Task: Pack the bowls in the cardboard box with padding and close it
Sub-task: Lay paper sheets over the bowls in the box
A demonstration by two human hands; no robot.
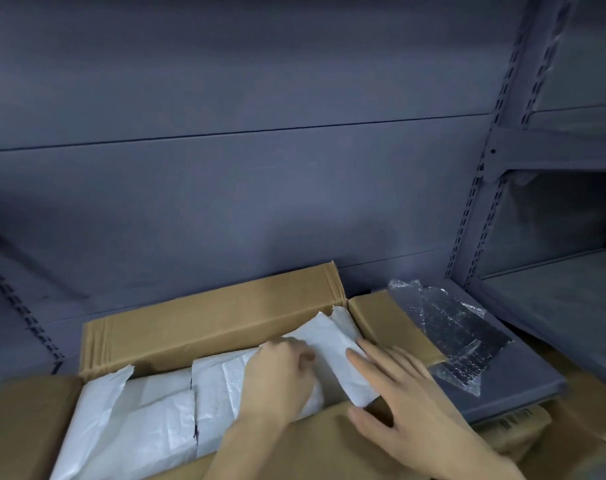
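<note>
White padding paper (343, 355) in open cardboard box (211, 323), under curled left fingers (294, 355), against straight right fingers (367, 362).

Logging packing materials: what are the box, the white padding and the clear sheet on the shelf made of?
Box: brown corrugated cardboard, matte, creased flaps. White padding: looks like thin foam or paper wrap, soft wrinkles; cannot tell which. Clear sheet: glossy plastic, probably bubble wrap, speckled glints.

Dim, cool, bluish light fills the scene, and a soft brighter patch lies on the grey-blue metal back panel (260, 209). The crinkled clear plastic film (450, 327) catches small glints. Wide-angle bending curves the slotted grey shelf upright (492, 168). The lower corners smear with blur.
</note>
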